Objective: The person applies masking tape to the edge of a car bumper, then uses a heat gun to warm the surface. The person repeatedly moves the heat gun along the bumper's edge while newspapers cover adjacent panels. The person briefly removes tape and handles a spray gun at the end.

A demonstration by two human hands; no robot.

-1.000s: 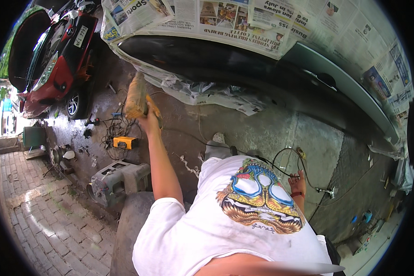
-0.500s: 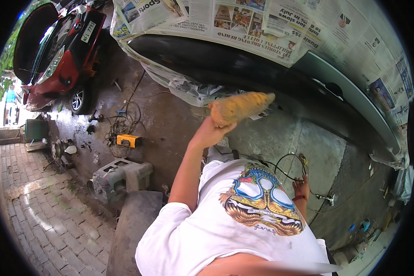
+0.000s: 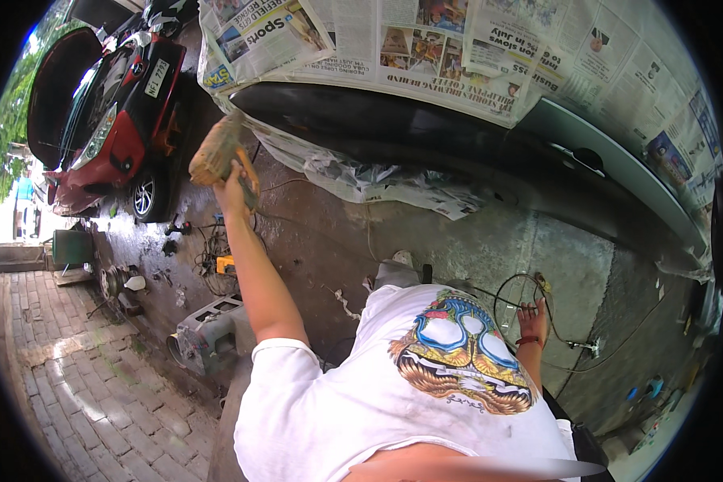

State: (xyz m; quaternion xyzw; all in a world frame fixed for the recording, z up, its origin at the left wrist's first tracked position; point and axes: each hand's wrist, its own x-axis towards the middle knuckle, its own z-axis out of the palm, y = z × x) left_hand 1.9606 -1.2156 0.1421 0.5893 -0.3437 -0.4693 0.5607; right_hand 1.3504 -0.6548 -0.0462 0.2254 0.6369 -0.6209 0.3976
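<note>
A dusty orange pistol-shaped tool (image 3: pixel 215 154), which looks like a heat gun, is raised in my left hand (image 3: pixel 231 193). My fingers wrap its handle, and its tapered grey end points up toward the far left end of a glossy black car panel (image 3: pixel 361 120). A gap separates the tool from that panel as far as I can see. Low on the right, my right hand (image 3: pixel 532 323) has its fingers spread, holding nothing I can see. Beside it, a black cable (image 3: pixel 502 283) loops over the concrete.
Newspaper (image 3: pixel 426 56) covers the car body above the panel, with plastic sheeting (image 3: pixel 337 178) hanging below. A red car (image 3: pixel 108 132) with its hood up stands far left. A yellow box (image 3: pixel 226 264), tangled cords and a grey plastic housing (image 3: pixel 213 333) lie on the floor.
My left hand has swung the orange tool left and away from the panel's middle, turning it upward. My right hand has shifted slightly, its fingers more visibly spread.
</note>
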